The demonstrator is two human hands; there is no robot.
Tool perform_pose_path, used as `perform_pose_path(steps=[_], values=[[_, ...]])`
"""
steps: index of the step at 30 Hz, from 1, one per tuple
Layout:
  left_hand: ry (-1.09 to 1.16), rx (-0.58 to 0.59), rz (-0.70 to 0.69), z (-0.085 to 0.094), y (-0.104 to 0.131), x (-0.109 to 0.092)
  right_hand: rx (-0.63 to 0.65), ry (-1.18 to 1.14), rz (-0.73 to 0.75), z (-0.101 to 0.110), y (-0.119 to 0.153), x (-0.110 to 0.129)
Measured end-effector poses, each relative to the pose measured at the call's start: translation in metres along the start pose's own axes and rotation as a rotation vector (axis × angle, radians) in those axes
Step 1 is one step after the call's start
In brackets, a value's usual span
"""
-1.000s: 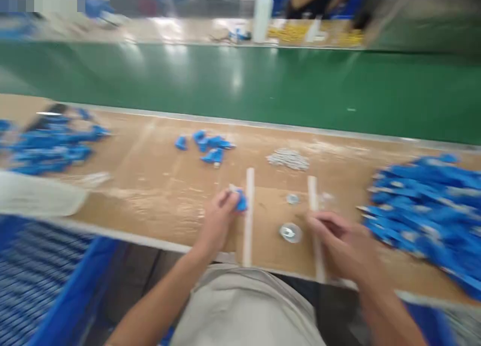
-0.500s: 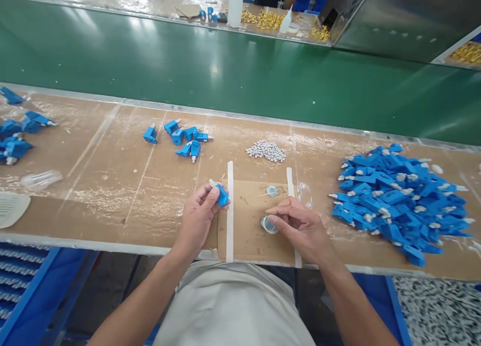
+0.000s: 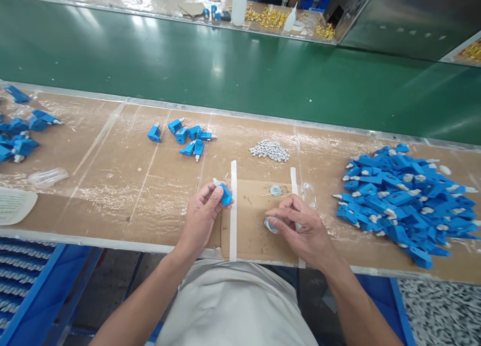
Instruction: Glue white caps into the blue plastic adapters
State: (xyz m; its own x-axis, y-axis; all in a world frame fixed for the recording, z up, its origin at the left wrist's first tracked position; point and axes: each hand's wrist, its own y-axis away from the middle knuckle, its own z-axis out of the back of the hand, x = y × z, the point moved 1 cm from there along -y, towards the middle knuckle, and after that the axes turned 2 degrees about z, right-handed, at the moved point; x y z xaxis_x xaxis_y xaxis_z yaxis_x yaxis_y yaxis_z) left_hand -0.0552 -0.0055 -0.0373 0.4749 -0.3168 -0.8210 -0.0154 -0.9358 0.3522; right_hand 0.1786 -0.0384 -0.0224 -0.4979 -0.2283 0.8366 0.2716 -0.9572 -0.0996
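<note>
Between thumb and fingers, my left hand [image 3: 204, 210] grips a small blue plastic part [image 3: 226, 194] whose white tip points up and left. My right hand [image 3: 300, 225] is pinched closed over a small clear cup [image 3: 270, 225] on the cardboard mat [image 3: 251, 240]. Whatever is between those fingertips is too small or too hidden to name. Behind the cup lie a small round clear lid or dish [image 3: 275, 190] and a thin stick [image 3: 266, 194]. A small heap of grey-white pieces [image 3: 269, 150] sits beyond the mat.
A big pile of blue parts [image 3: 406, 200] with white tips covers the right side. Several more blue parts [image 3: 188, 135] lie back left, others [image 3: 18, 145] far left near a clear plastic piece [image 3: 47, 177]. A green conveyor belt [image 3: 210, 70] runs behind; across it sits a person.
The whole view has shifted slightly, so everything appears a little further right. Both hands keep the same grip and place, the left on the blue part, the right at the cup.
</note>
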Motion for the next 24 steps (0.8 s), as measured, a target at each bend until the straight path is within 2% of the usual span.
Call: perform_pose_path(steps=[9, 12, 15, 19, 24], values=[[-0.032, 0.003, -0.026, -0.001, 0.005, -0.003, -0.017, 0.075, 0.021, 0.009, 0.006, 0.003], [-0.045, 0.039, -0.03, -0.008, 0.012, -0.007, 0.019, 0.136, 0.04, 0.013, 0.009, 0.007], [-0.02, 0.111, 0.02, -0.017, 0.019, -0.011, 0.041, 0.135, 0.042, 0.015, 0.008, 0.012], [0.053, 0.249, 0.185, -0.029, 0.026, -0.012, -0.007, -0.02, -0.037, 0.02, 0.006, 0.014], [0.131, 0.361, 0.326, -0.038, 0.027, -0.006, -0.209, -0.337, -0.084, 0.026, 0.007, 0.01]])
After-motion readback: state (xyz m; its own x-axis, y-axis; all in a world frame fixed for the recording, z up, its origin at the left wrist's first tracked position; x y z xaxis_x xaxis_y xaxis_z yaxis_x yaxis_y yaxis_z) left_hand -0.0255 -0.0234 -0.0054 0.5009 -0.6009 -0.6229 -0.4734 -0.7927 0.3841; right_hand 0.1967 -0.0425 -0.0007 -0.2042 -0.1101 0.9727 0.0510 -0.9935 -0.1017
